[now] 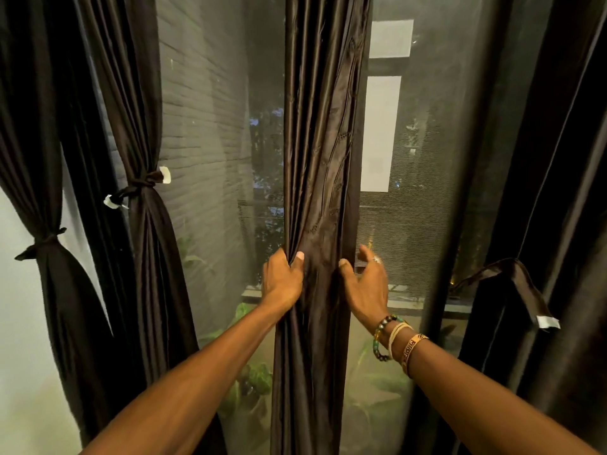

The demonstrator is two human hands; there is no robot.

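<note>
Curtain panel, dark brown and glossy: hanging in gathered folds down the middle of the window, in front of the mesh screen. Left hand: gripping a bunch of the panel's left-side folds, fingers curling into the cloth, thumb pressing on the front. Right hand: lying open just beside the panel's right edge, thumb touching the cloth, fingers spread and loosely bent, holding nothing. Bracelets: sitting on the right wrist. Tied curtain: hanging left of the panel, cinched by a knotted band. Second tied curtain: hanging farther left. Loose tie strap: drooping from the dark curtain at the right. Green leaves: showing through the screen, low down.
</note>
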